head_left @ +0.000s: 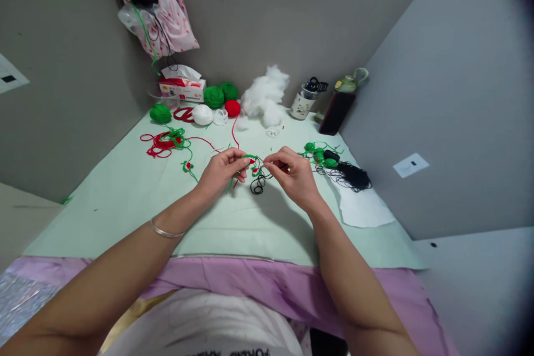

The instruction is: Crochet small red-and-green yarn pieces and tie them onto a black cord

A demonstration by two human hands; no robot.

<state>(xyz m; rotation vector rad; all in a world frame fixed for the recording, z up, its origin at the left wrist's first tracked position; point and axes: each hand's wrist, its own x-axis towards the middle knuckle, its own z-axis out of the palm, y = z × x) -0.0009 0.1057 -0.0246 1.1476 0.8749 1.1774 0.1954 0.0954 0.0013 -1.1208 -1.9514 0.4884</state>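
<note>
Over the middle of the table, my left hand [227,169] pinches a small red and green crochet piece [252,161] between thumb and fingers. Just to its right, my right hand [292,171] is closed, its thumb and forefinger pressed together near the same piece. Whatever sits in that pinch is too thin to make out, perhaps black yarn or a needle. Loops of black yarn [257,184] hang and curl below, between the two hands. A similar small red and green piece [188,166] lies apart on the left, with a green yarn tail.
Red yarn [161,144] lies tangled at left. Behind stand a tissue box [183,90], green yarn balls [214,97], a white ball [202,115], a red ball [232,108] and white stuffing [267,94]. At right are a pen cup [301,107], a phone [337,114] and a black yarn bundle [354,176].
</note>
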